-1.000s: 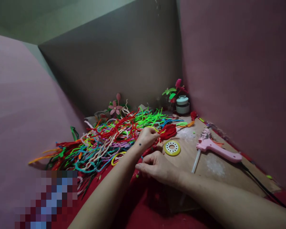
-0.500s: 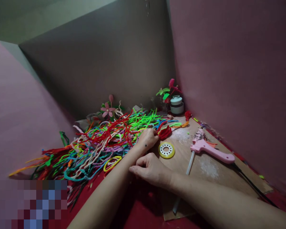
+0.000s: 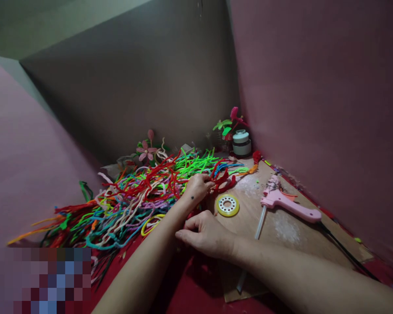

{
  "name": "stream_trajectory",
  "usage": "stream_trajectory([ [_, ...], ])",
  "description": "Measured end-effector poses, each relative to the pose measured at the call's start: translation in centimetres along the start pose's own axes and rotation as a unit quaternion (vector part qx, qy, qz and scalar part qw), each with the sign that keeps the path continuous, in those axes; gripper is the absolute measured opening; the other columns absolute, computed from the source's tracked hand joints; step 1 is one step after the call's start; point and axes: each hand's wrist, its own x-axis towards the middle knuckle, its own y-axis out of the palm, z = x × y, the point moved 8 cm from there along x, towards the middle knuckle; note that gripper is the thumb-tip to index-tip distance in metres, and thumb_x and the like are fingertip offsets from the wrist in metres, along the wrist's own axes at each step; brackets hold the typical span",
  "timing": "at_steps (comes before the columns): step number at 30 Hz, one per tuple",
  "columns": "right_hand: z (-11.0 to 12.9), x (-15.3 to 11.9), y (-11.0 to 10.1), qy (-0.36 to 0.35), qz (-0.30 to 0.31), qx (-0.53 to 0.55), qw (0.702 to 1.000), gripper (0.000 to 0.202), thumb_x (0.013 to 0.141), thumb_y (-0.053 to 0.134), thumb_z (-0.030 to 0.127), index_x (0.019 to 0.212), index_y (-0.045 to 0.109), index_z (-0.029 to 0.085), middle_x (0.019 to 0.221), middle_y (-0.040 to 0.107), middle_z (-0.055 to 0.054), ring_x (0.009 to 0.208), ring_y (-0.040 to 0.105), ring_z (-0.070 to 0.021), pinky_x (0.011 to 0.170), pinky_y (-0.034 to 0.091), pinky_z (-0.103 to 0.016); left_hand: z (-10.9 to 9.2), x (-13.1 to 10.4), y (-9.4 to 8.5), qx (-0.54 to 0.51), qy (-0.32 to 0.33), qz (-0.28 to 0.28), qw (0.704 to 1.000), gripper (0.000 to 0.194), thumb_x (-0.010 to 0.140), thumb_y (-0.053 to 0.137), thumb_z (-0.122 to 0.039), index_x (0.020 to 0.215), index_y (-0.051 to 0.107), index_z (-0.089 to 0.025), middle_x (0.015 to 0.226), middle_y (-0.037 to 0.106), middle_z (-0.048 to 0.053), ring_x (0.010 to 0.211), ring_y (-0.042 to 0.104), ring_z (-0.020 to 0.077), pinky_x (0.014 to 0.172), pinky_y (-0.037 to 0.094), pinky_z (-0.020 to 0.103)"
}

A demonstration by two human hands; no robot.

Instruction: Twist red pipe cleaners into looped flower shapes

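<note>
Fuzzy red pipe cleaners (image 3: 227,185), bent into loops, lie at the fingertips of my left hand (image 3: 198,188). Its thumb and fingers are closed on their near end, though the exact grip is partly hidden. Closer to me, my right hand (image 3: 211,235) is curled, with thumb and forefinger drawn together beside my left forearm. A bit of red shows between the two hands; what the right fingers hold is hidden. Just right of the hands, a yellow tape roll (image 3: 228,205) with a white holed core lies flat on the wooden board (image 3: 308,244).
A large tangle of coloured pipe cleaners (image 3: 140,196) spreads to the left. On the board's right rests a pink glue gun (image 3: 290,207), its glue stick (image 3: 260,222) pointing toward me and its black cord trailing right. A lidded jar (image 3: 241,143) and pipe-cleaner flowers (image 3: 146,151) stand at the back.
The red loops beyond my left hand have spread apart from a compact bundle. Its fingers have shifted slightly left. My right hand has stayed nearly in place; a bit of red now shows above it.
</note>
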Motion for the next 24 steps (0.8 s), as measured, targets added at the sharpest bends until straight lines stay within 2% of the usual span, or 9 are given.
stream_trajectory([
  [4,0.0,-0.1,0.1,0.004,0.004,0.001,1.0,0.03,0.074,0.054,0.028,0.048,0.055,0.013,0.042,0.042,0.004,0.044,0.034,-0.0058,0.043,0.025,-0.02,-0.2,-0.1,0.0,0.01,-0.003,-0.003,1.0,0.022,0.074,0.051,-0.035,0.072,0.065,-0.018,0.065,0.063,0.003,0.064,0.056,0.0149,0.056,0.037,0.022],
  [9,-0.1,-0.1,0.1,-0.002,-0.003,0.005,1.0,0.033,0.073,0.056,0.028,0.044,0.05,0.014,0.04,0.04,0.005,0.042,0.032,-0.005,0.043,0.026,-0.02,-0.6,-0.5,0.5,0.039,-0.007,0.008,0.999,0.017,0.069,0.057,-0.033,0.072,0.066,-0.019,0.067,0.064,0.003,0.065,0.055,0.0157,0.058,0.036,0.023],
  [13,0.0,-0.2,0.3,-0.019,0.001,0.0,1.0,0.033,0.074,0.056,0.028,0.045,0.05,0.014,0.041,0.039,0.005,0.043,0.031,-0.005,0.044,0.025,-0.02,-0.8,-0.8,0.8,0.041,0.004,0.018,0.999,0.022,0.068,0.059,-0.038,0.075,0.067,-0.019,0.07,0.064,0.004,0.067,0.056,0.017,0.059,0.037,0.024],
  [16,0.0,-0.5,0.7,-0.028,0.014,-0.019,0.999,0.033,0.075,0.054,0.03,0.047,0.049,0.014,0.043,0.039,0.005,0.044,0.031,-0.0052,0.043,0.023,-0.021,-0.8,-1.3,0.2,0.031,0.006,0.006,0.999,0.026,0.072,0.055,-0.039,0.082,0.066,-0.017,0.074,0.065,0.005,0.071,0.057,0.0175,0.06,0.038,0.024],
  [20,0.8,-1.1,1.5,-0.048,0.051,-0.036,0.997,0.034,0.077,0.051,0.032,0.049,0.045,0.014,0.045,0.037,0.005,0.045,0.03,-0.0055,0.044,0.023,-0.021,-0.8,-3.0,-0.7,0.012,0.013,-0.01,1.0,0.026,0.078,0.048,-0.035,0.081,0.066,-0.017,0.072,0.065,0.004,0.069,0.057,0.0152,0.062,0.039,0.023],
  [24,2.9,-1.9,1.6,-0.055,0.077,-0.07,0.993,0.033,0.079,0.049,0.029,0.049,0.042,0.016,0.047,0.038,0.004,0.046,0.033,-0.0066,0.046,0.025,-0.022,-1.0,-5.7,-1.4,-0.013,0.044,-0.008,0.999,0.023,0.078,0.048,-0.029,0.081,0.068,-0.018,0.074,0.067,0.003,0.069,0.058,0.0139,0.065,0.041,0.022],
])
